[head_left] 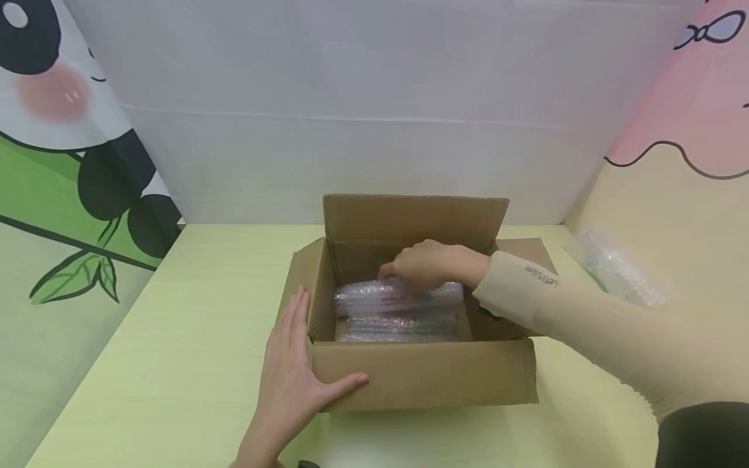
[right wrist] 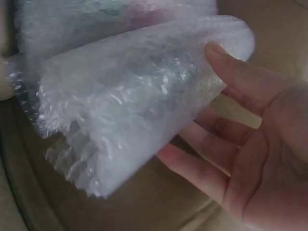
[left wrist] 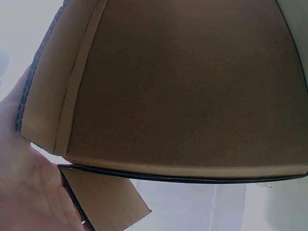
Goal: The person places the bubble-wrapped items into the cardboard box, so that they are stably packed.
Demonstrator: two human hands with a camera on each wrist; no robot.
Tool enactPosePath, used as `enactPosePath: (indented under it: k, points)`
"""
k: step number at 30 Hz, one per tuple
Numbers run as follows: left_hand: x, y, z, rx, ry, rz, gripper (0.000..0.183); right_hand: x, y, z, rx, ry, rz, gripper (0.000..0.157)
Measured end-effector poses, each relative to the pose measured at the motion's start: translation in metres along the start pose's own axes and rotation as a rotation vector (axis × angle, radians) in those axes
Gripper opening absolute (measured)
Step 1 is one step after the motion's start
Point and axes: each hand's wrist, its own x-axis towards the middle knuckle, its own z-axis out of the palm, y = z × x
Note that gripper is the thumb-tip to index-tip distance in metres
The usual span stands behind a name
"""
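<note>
An opened cardboard box [head_left: 433, 377] stands on the table with its flaps spread. My left hand [head_left: 289, 370] rests on it at the front left corner, fingers straight along the left flap and thumb on the front flap. In the left wrist view part of that hand [left wrist: 29, 192] shows beside the cardboard [left wrist: 192, 96]. My right hand [head_left: 430, 263] reaches inside and holds a bubble-wrapped roll [right wrist: 134, 96] between thumb and fingers. The wrap blurs what is within. Nearer the front wall lies another bubble-wrapped bundle [head_left: 404, 323], with red and green showing through.
A further bubble-wrapped piece [head_left: 623, 270] lies right of the box, near the side wall. The box stands on a pale yellow-green table [head_left: 193, 338]. A white sheet [head_left: 374, 149] hangs behind, and printed cartoon panels flank both sides.
</note>
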Motion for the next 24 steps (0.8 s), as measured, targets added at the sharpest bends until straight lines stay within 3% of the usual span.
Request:
enactPosePath:
  k: [11, 18, 24]
  points:
    - [0.000, 0.000, 0.001, 0.004, 0.007, 0.003, 0.133, 0.006, 0.007, 0.014, 0.022, 0.013, -0.025, 0.062]
    - [0.000, 0.000, 0.001, 0.003, 0.006, 0.004, 0.133, 0.006, 0.007, 0.018, -0.098, 0.144, -0.063, 0.057]
    - [0.000, -0.001, 0.002, 0.002, 0.005, 0.004, 0.132, 0.010, 0.006, 0.024, -0.221, 0.285, -0.089, 0.040]
